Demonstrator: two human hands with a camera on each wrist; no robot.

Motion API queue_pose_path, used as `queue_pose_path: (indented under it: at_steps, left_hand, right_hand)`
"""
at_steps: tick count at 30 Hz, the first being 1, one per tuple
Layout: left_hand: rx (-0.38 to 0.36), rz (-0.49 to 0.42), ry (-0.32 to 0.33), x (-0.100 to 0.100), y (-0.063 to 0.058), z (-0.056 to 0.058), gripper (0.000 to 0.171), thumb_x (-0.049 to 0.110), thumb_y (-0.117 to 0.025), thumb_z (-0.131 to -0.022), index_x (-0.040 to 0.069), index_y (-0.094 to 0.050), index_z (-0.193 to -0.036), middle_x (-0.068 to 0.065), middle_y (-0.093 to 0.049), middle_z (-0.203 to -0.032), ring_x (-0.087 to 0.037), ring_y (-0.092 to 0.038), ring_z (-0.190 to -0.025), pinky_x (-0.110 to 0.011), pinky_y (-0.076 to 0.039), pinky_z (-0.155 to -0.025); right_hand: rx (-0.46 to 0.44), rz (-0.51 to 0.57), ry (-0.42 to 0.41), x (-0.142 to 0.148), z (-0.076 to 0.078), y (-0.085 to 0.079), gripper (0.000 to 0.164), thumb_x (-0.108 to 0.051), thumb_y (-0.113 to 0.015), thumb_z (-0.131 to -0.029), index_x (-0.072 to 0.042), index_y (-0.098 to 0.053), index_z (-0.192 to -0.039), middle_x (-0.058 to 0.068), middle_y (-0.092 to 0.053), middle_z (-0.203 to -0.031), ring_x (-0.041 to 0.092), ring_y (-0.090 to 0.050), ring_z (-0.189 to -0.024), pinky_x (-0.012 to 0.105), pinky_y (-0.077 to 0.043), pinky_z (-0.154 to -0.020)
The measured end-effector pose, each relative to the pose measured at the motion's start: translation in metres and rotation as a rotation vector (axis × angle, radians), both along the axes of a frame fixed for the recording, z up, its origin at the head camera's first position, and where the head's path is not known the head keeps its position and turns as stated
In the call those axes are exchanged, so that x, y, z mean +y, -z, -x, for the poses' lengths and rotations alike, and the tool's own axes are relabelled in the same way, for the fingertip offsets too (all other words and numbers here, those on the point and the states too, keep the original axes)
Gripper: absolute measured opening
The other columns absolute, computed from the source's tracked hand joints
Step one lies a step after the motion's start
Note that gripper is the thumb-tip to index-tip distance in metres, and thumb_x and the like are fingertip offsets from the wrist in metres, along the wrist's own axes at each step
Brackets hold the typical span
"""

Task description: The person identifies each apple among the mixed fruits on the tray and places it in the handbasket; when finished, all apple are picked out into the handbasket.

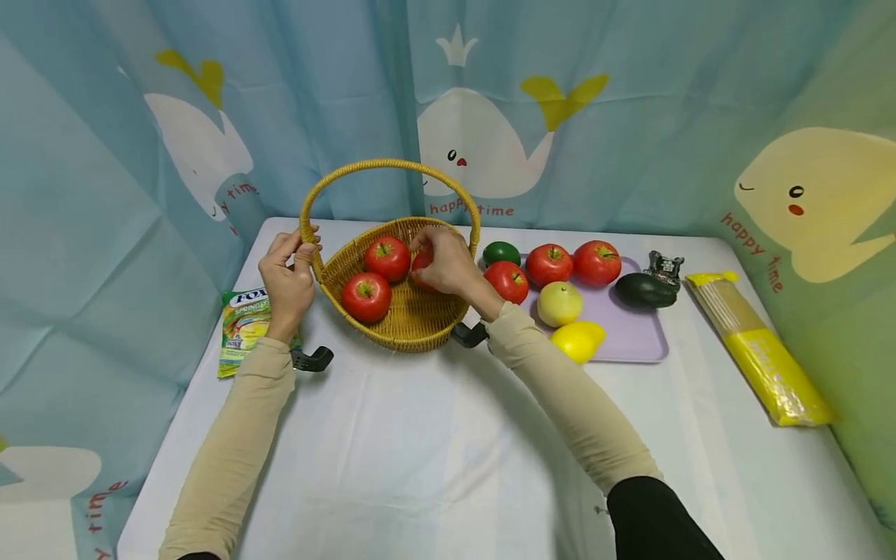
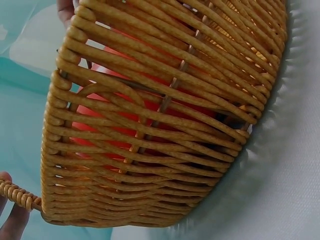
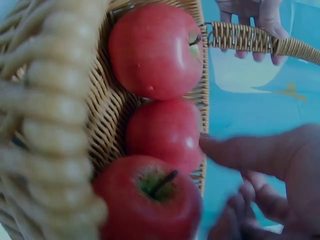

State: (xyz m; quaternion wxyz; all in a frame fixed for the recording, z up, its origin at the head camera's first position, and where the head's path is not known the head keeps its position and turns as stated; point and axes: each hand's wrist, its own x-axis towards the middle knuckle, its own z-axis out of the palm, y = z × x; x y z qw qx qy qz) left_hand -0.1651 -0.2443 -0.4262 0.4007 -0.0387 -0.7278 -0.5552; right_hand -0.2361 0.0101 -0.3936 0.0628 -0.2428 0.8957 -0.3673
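Observation:
A woven wicker basket (image 1: pixel 420 338) with a tall arched handle stands at the back of the table. My left hand (image 1: pixel 288 276) grips its handle at the left end; the right wrist view also shows those fingers (image 3: pixel 272 20) round it. Inside lie three red apples: a front-left apple (image 1: pixel 366 297), a rear apple (image 1: pixel 387 259) and a right apple (image 3: pixel 150 200). Over the right apple is my right hand (image 1: pixel 448 260), fingers loosely bent. In the right wrist view it looks apart from that apple, its thumb near the rear apple (image 3: pixel 165 132); contact is unclear.
Right of the basket, a lilac tray (image 1: pixel 633 342) bears several fruits, including a yellow lemon (image 1: pixel 579 342) and a dark green avocado (image 1: pixel 645 290). A yellow noodle pack (image 1: pixel 763 354) lies at the far right. Beside my left wrist is a green snack packet (image 1: pixel 241 330).

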Motion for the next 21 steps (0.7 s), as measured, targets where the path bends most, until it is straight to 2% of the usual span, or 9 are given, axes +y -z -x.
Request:
queue_pose_path:
  at_steps: [3, 5, 8, 15, 21]
  left_hand:
    - [0.002, -0.009, 0.004, 0.006, -0.01, -0.007, 0.022, -0.003, -0.062, -0.103, -0.015, -0.074, -0.116, -0.036, -0.067, -0.102, -0.001, -0.066, -0.091, -0.013, -0.053, -0.078]
    - [0.011, -0.014, 0.006, 0.011, -0.018, -0.012, 0.022, -0.005, -0.062, -0.103, -0.019, -0.072, -0.115, -0.039, -0.066, -0.101, -0.001, -0.066, -0.09, -0.012, -0.053, -0.078]
    - [0.013, -0.01, 0.004, 0.01, -0.018, -0.011, 0.022, -0.005, -0.062, -0.103, -0.019, -0.072, -0.115, -0.039, -0.065, -0.101, 0.0, -0.065, -0.091, -0.012, -0.052, -0.08]
    - [0.005, -0.001, 0.001, 0.011, -0.018, -0.012, 0.022, -0.003, -0.062, -0.103, -0.019, -0.072, -0.115, -0.038, -0.065, -0.1, -0.001, -0.065, -0.09, -0.011, -0.052, -0.074]
    - [0.006, -0.011, 0.005, 0.012, -0.017, -0.012, 0.022, -0.004, -0.062, -0.103, -0.018, -0.073, -0.115, -0.037, -0.064, -0.099, -0.003, -0.066, -0.089, -0.011, -0.052, -0.073]
  right_hand:
    - [-0.062, -0.08, -0.057, 0.002, -0.003, -0.005, 0.023, -0.016, -0.086, -0.088, -0.005, -0.071, -0.102, 0.011, -0.07, -0.096, 0.023, -0.061, -0.09, 0.032, -0.051, -0.08]
    - [-0.099, -0.139, -0.105, 0.004, -0.004, -0.009, 0.021, -0.023, -0.084, -0.092, -0.007, -0.072, -0.099, 0.007, -0.071, -0.093, 0.021, -0.063, -0.089, 0.03, -0.051, -0.079]
    - [-0.134, -0.187, -0.152, 0.006, -0.003, -0.014, 0.023, -0.028, -0.08, -0.095, -0.007, -0.074, -0.1, 0.007, -0.074, -0.099, 0.021, -0.064, -0.094, 0.032, -0.053, -0.084]
    - [-0.206, -0.209, -0.166, 0.008, -0.002, -0.013, 0.032, -0.034, -0.073, -0.101, -0.007, -0.074, -0.117, 0.008, -0.074, -0.116, 0.025, -0.064, -0.109, 0.039, -0.054, -0.1]
    - [-0.195, -0.2, -0.209, 0.013, -0.002, -0.013, 0.032, -0.034, -0.071, -0.102, -0.007, -0.075, -0.117, 0.008, -0.075, -0.114, 0.025, -0.064, -0.106, 0.039, -0.054, -0.098]
